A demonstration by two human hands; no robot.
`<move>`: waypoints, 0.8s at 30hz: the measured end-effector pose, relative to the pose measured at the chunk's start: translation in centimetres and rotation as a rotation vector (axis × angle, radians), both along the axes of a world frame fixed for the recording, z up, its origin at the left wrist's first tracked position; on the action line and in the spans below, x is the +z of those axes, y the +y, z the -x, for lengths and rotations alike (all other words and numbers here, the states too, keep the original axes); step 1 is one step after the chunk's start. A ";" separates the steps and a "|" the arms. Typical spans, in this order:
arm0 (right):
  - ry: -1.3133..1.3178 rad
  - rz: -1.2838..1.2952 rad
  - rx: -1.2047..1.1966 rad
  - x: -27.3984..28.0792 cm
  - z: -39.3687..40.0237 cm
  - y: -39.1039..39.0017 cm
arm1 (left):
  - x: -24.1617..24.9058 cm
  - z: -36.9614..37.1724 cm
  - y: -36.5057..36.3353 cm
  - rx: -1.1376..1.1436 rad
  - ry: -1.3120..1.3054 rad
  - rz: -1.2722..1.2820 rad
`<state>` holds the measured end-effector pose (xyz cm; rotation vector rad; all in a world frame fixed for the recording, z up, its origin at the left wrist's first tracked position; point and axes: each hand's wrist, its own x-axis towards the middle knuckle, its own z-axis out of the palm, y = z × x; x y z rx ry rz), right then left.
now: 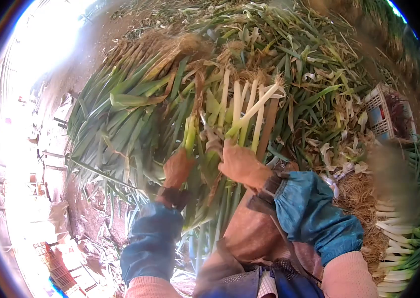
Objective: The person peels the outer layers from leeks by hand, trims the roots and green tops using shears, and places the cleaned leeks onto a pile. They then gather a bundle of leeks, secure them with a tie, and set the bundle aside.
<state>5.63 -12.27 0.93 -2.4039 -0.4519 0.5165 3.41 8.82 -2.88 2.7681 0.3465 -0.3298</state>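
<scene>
My left hand (177, 168) is closed around the green part of a leek (190, 131), whose upper end has brown, dry outer leaves. My right hand (242, 164) is closed on what looks like a small knife (208, 130) with a wrapped grip; its short metal tip points up toward that leek. Just beyond the right hand lie several pale, peeled leeks (237, 102) with roots at the far end. One peeled leek (257, 109) slants across the others, its lower end close to my right fingers.
A big pile of unpeeled leeks (125, 114) spreads to the left. Stripped leaves (314, 64) heap up at the back and right. A plastic crate (378, 116) stands at the right, above rows of cleaned leeks (396, 243). Root trimmings (359, 198) lie beside my right sleeve.
</scene>
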 end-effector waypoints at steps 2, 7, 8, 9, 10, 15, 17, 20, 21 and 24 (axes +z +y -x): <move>0.018 0.004 0.076 1.5 2.0 -0.3 | 0.6 0.8 -0.1 0.035 0.001 -0.016; -0.001 0.061 0.178 1.0 4.7 -0.4 | -0.1 1.5 -0.1 0.035 -0.040 -0.062; -0.005 0.055 0.159 0.3 4.4 -0.3 | 0.0 2.0 -0.2 0.035 -0.019 -0.025; -0.008 0.053 0.120 0.1 3.8 -0.2 | 0.4 2.7 -0.4 0.036 0.001 0.010; -0.011 0.050 0.082 0.0 2.9 0.0 | 0.9 3.2 -0.8 0.037 0.021 0.043; -0.023 0.011 -0.011 -1.1 0.1 0.5 | 3.4 4.6 -4.9 0.129 0.155 0.077; -0.028 0.026 -0.025 -1.2 0.0 0.6 | 2.8 5.6 -4.9 0.088 0.162 0.037; -0.061 0.070 0.004 0.4 0.6 0.6 | 2.8 7.4 -5.4 0.078 0.166 -0.012; -0.063 0.066 0.005 0.1 0.6 0.5 | 2.9 7.9 -5.7 0.082 0.167 -0.029; -0.070 0.059 0.013 -0.6 0.6 0.6 | 2.9 9.3 -6.2 0.111 0.194 0.050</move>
